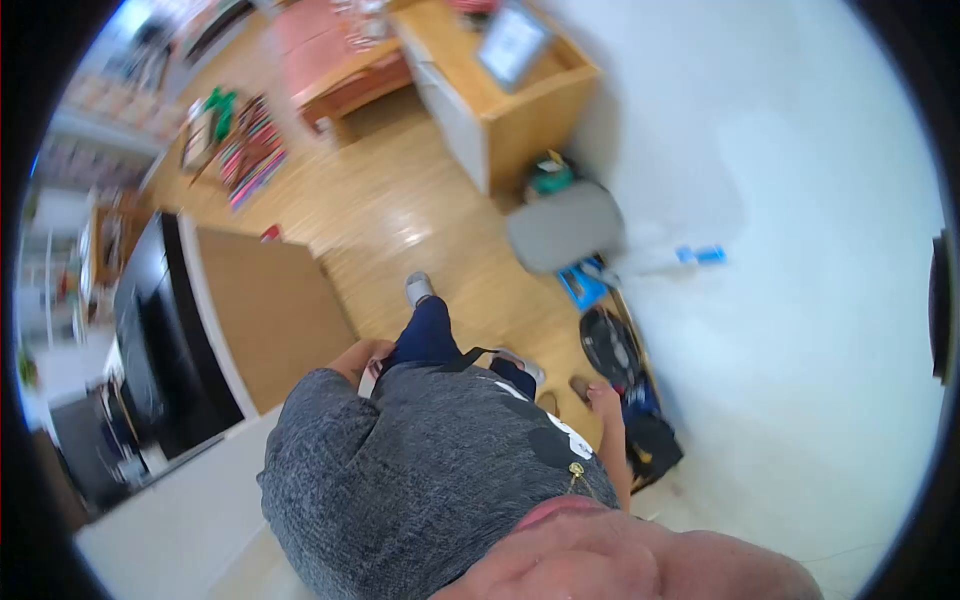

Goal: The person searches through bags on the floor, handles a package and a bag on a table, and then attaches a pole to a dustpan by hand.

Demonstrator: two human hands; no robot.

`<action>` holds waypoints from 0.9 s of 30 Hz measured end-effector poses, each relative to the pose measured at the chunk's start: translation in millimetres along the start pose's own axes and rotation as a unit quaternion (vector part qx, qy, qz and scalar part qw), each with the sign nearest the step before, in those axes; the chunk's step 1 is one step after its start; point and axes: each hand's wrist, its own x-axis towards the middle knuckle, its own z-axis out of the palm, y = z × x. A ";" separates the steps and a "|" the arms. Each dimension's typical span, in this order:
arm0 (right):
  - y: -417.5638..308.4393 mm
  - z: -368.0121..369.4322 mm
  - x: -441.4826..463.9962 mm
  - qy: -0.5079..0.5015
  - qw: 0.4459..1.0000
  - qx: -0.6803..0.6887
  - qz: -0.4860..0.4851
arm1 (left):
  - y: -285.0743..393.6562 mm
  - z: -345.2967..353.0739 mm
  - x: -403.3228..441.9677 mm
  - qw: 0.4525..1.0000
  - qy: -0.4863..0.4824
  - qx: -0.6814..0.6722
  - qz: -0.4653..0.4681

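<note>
Beside the dark blue trousers, my left hand [379, 354] hangs near the thigh, its fingers partly hidden and blurred. Out to the right, my right hand [603, 397] has its fingers closed around a small brown thing [581, 387] that I cannot make out. Between the arms is my grey shirt [430, 470], with a dark strap [468, 358] at its lower edge. One foot in a light slipper [419, 288] is forward on the wood floor [400, 220]. The other slipper [528, 368] is nearer my right hand.
Left stands a cabinet [270, 305] with a black screen [175, 330]. Bags [610, 345] line the white wall [790, 330], near a grey stool-like seat [566, 228]. Ahead are a wooden desk [535, 130], a pink-cushioned bench [320, 50] and a striped item [250, 150].
</note>
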 end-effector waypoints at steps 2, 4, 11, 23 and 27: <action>-86.7 -61.6 45.1 -0.017 0.998 0.010 0.057 | -32.5 -38.4 42.4 0.994 0.053 -0.047 0.081; -137.2 -71.4 96.6 -0.025 0.997 -0.015 0.075 | -46.1 -76.5 18.6 0.981 0.095 -0.079 0.151; -359.8 -89.3 335.1 -0.037 0.994 0.098 -0.034 | -109.1 -227.8 -41.7 0.835 0.419 -0.118 0.337; -664.9 -115.5 558.4 -0.233 0.950 -0.093 -0.185 | -124.2 -313.7 9.5 0.810 0.346 -0.340 0.330; -761.0 -145.2 654.6 -0.232 0.935 -0.126 -0.237 | -96.8 -377.5 20.3 0.864 0.275 -0.308 0.287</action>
